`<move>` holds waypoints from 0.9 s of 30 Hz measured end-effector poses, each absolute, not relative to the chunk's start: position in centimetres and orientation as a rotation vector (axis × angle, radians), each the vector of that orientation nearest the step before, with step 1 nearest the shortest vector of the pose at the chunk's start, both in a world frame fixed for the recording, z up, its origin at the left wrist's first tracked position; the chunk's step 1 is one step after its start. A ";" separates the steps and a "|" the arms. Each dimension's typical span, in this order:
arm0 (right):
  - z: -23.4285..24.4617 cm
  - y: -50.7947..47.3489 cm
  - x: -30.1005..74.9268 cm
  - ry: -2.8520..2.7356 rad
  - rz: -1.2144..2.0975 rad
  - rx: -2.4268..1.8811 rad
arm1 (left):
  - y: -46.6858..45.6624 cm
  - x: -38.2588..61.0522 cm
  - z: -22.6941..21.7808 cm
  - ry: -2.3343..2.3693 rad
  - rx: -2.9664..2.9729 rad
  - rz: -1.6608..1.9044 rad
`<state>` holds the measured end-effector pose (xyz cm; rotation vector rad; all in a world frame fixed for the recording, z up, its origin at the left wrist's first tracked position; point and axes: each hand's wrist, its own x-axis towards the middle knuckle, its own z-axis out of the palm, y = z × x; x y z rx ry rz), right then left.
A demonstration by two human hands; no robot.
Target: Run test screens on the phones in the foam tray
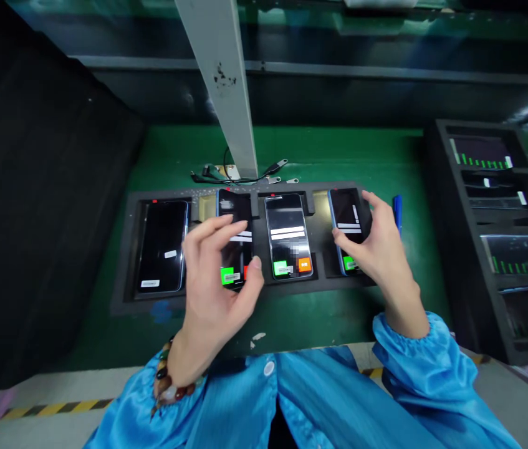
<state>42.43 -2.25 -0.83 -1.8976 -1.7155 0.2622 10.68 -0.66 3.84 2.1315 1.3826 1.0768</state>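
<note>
Several smartphones lie in the slots of a black foam tray [114,305]. My left hand [214,280] hovers over the second smartphone from the left [235,209], thumb and fingers apart, covering part of its lit screen. My right hand [380,240] spans the rightmost smartphone [345,209], thumb at its left edge and fingers at the right edge, partly hidden. Between my hands, a third smartphone [287,215] shows white bars and green and orange buttons. The leftmost smartphone [163,234] has a dark screen with two small white labels.
Black cables [240,181] lie behind the tray at the foot of a grey post [226,81]. A blue pen [398,212] is right of my right hand. Farther right stands a black rack [474,299] holding more devices. A dark panel [34,174] borders the left side.
</note>
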 end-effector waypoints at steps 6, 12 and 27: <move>0.1 -0.5 37.1 -1.905 0.150 -1.874 | -1.3 12.0 4.3 1.319 2.295 1.048; -1.0 3.5 31.9 -2.140 0.224 -1.759 | -0.7 10.8 3.4 1.352 2.222 1.064; 2.0 4.7 35.7 -2.052 0.646 -1.728 | 0.9 5.6 2.4 1.454 2.113 1.052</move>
